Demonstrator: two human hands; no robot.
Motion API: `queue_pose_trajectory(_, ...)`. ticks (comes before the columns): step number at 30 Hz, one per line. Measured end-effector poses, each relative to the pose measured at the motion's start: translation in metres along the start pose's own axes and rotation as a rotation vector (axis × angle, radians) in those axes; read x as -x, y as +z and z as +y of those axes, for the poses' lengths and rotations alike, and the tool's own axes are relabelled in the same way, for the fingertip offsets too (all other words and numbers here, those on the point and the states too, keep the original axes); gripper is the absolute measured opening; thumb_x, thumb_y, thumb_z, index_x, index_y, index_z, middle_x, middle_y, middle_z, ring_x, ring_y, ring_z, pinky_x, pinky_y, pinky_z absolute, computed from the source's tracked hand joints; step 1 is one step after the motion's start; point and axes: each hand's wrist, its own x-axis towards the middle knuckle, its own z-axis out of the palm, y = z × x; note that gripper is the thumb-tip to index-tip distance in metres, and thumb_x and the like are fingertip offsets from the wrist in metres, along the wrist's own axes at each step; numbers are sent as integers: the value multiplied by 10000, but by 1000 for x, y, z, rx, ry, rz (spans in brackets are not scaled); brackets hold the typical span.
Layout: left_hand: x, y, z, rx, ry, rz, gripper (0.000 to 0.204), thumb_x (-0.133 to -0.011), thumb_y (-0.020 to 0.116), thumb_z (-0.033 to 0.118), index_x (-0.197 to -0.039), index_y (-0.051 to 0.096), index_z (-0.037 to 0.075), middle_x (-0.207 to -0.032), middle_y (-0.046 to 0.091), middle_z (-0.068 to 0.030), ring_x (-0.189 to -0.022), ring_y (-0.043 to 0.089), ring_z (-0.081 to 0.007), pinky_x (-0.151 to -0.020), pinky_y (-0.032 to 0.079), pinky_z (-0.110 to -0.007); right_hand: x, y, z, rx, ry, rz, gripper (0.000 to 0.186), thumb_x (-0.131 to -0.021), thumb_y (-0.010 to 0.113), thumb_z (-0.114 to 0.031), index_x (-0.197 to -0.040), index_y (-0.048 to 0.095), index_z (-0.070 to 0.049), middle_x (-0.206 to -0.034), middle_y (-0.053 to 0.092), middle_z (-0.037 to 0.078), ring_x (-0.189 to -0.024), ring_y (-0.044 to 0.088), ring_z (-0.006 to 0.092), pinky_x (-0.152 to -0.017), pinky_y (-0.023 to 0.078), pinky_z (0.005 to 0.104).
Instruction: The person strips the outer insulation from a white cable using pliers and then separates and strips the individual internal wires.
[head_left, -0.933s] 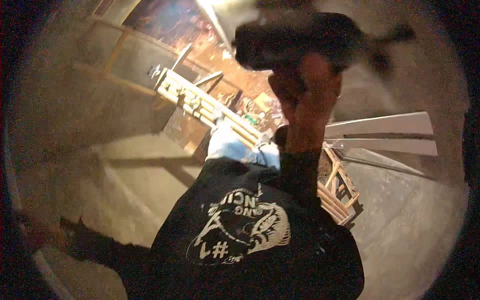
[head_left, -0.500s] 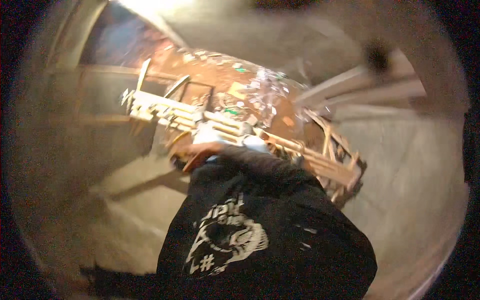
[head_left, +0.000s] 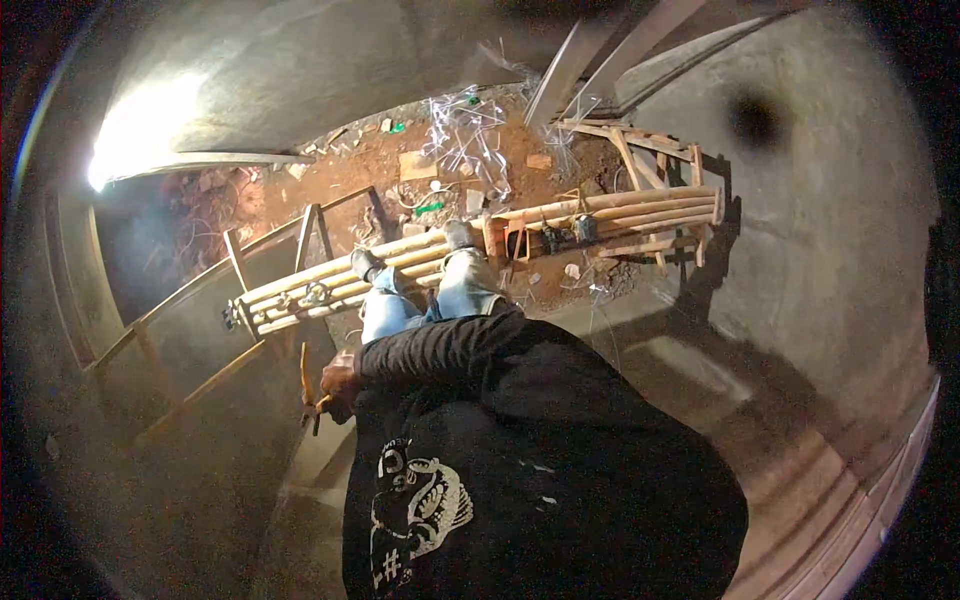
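In the head view, my right hand (head_left: 339, 372) reaches across my dark top to my left side, its fingers curled beside a thin tan tool or stick (head_left: 307, 372) with darker parts; exactly what it grips is unclear. My left hand (head_left: 338, 406) is a dark, mostly hidden shape just below it, near the same object. My shoes (head_left: 458, 234) stand on a raised platform of lashed bamboo poles (head_left: 650, 200), with small dark objects (head_left: 585, 228) lying on it.
A timber trestle (head_left: 630, 160) supports the right end. Below lies dirt (head_left: 530, 135) with rubble, plastic strands and boards (head_left: 418, 165). Grey walls (head_left: 790, 250) surround me. Long pale planks (head_left: 560, 75) lean at the back. A bright lamp (head_left: 135, 125) glows at upper left, above an opening.
My right hand has dropped from high at the right, where it held a large dark object, to my left side. The view has swung, showing more platform and lamp.
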Motion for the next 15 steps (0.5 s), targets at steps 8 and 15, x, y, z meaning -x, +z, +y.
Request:
queue_pose_trajectory(8, 13, -35, 1, -63, -9, 1, 460, -847, 617, 416, -1168, 422, 150, -1083, 424, -16, -926, 460, -252, -818, 347, -421, -3, 35, 0, 554, 10, 26, 355, -788, 601, -458, -694, 687, -126, -567, 587, 62, -514, 572, 200, -513, 466, 359)
queue_pose_trajectory(15, 19, -50, 4, -70, -5, -24, 565, -827, 633, 448, -1238, 372, 160, -1176, 395, -15, -999, 450, -264, -862, 343, -437, 1, 67, 12, 607, -74, 233, 296, -676, 674, -417, -655, 638, -123, -602, 599, 62, -528, 577, 279, -512, 442, 439)
